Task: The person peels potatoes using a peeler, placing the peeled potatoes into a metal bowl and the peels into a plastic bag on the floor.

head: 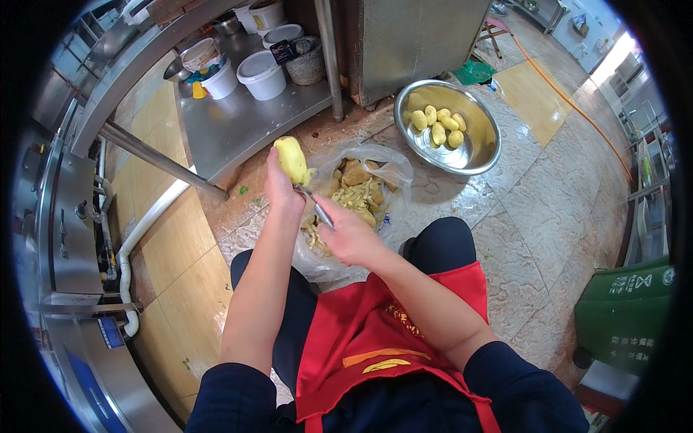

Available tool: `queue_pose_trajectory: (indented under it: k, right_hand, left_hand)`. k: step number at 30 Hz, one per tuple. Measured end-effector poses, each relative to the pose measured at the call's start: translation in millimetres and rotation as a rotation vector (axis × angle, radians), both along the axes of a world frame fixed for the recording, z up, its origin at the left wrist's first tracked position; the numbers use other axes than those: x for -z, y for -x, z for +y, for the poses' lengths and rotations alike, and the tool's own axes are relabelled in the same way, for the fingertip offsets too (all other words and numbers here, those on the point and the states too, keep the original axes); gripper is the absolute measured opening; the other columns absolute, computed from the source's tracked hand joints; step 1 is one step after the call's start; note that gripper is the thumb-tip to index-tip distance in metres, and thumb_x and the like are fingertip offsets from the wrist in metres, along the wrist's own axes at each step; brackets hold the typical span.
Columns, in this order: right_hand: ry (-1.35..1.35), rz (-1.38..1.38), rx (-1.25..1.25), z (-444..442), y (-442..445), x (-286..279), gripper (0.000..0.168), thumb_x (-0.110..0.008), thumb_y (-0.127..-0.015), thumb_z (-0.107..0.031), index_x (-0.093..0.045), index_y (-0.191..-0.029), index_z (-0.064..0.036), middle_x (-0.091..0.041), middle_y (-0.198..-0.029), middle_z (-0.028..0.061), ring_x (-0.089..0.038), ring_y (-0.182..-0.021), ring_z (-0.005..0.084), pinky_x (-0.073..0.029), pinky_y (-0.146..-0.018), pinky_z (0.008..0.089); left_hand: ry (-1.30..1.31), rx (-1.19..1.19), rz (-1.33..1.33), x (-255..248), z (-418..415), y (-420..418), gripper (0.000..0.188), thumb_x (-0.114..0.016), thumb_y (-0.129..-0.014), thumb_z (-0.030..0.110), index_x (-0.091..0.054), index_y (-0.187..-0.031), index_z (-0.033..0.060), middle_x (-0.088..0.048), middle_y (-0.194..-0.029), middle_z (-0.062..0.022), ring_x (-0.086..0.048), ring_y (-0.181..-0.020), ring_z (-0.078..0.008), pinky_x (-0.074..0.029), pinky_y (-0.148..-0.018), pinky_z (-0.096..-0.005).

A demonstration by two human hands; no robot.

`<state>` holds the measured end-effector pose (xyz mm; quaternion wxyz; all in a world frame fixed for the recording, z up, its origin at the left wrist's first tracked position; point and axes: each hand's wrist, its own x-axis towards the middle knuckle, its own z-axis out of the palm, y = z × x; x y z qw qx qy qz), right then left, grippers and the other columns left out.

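A pale yellow, mostly peeled potato (291, 158) is held up in my left hand (282, 187). My right hand (349, 233) grips a vegetable peeler (323, 213) with a metal handle, its head against the lower end of the potato. A strip of peel hangs beside the peeler's head. Below my hands a clear plastic bag (398, 162) lies open on the floor, holding brown unpeeled potatoes (355, 173) and a heap of peelings (354, 197). Beyond it to the right, a steel basin (476, 162) holds several peeled potatoes (438, 133).
A steel shelf (243, 124) at the upper left carries white plastic tubs (261, 76) and a stone mortar (306, 62). A metal cabinet (417, 43) stands behind the basin. An orange hose (574, 105) crosses the tiled floor. A green bin (622, 314) is at the right.
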<state>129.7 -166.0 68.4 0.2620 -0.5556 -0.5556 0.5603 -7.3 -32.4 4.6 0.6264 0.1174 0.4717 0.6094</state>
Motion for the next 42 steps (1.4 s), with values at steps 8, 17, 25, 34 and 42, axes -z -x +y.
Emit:
queue_pose_trajectory:
  k: [8, 17, 25, 34, 42]
  right_hand:
    - [-0.685, -0.103, 0.077, 22, -39, 28, 0.059, -0.055, -0.088, -0.011, -0.041, -0.145, -0.002, -0.064, -0.113, 0.0312, -0.063, -0.104, 0.0463, -0.05, -0.091, 0.049]
    - [-0.371, -0.251, 0.228, 31, 10, 28, 0.065, -0.054, -0.091, -0.01, -0.03, -0.151, -0.003, -0.065, -0.086, 0.033, -0.064, -0.081, 0.05, -0.05, -0.076, 0.0543]
    - [-0.319, -0.172, 0.017, -1, 35, 51, 0.066, -0.053, -0.09, -0.011, -0.03, -0.152, -0.005, -0.065, -0.092, 0.033, -0.064, -0.085, 0.049, -0.05, -0.079, 0.054]
    - [-0.647, -0.107, 0.192, 23, -32, 15, 0.058, -0.055, -0.092, -0.011, -0.039, -0.147, -0.006, -0.065, -0.094, 0.0329, -0.063, -0.088, 0.0515, -0.048, -0.079, 0.0552]
    - [-0.453, -0.204, 0.159, 13, 11, 38, 0.072, -0.052, -0.091, -0.006, -0.017, -0.154, 0.0, -0.062, -0.072, 0.0318, -0.063, -0.068, 0.0501, -0.049, -0.068, 0.0574]
  left_hand:
    - [0.054, 0.201, 0.053, -36, -7, -2, 0.048, -0.064, -0.092, 0.05, -0.06, -0.118, 0.01, -0.066, -0.104, -0.0077, -0.064, -0.091, -0.0239, -0.055, -0.078, -0.0398]
    - [0.043, 0.347, 0.009, -22, -7, -12, 0.047, -0.063, -0.093, 0.051, -0.06, -0.119, 0.0115, -0.067, -0.106, -0.0067, -0.065, -0.093, -0.0231, -0.055, -0.08, -0.0385]
    - [0.103, 0.074, -0.049, -6, 9, 7, 0.045, -0.057, -0.095, 0.054, -0.063, -0.113, 0.0137, -0.067, -0.098, -0.0049, -0.065, -0.083, -0.0214, -0.055, -0.069, -0.0395]
    - [0.077, 0.425, 0.0, -37, -3, 4, 0.045, -0.063, -0.093, 0.049, -0.061, -0.117, 0.0111, -0.066, -0.103, -0.0064, -0.064, -0.089, -0.0211, -0.057, -0.076, -0.0409]
    - [0.082, 0.356, 0.061, -15, -8, -10, 0.043, -0.066, -0.091, 0.048, -0.062, -0.115, 0.0129, -0.067, -0.103, -0.005, -0.064, -0.09, -0.0194, -0.054, -0.076, -0.0388]
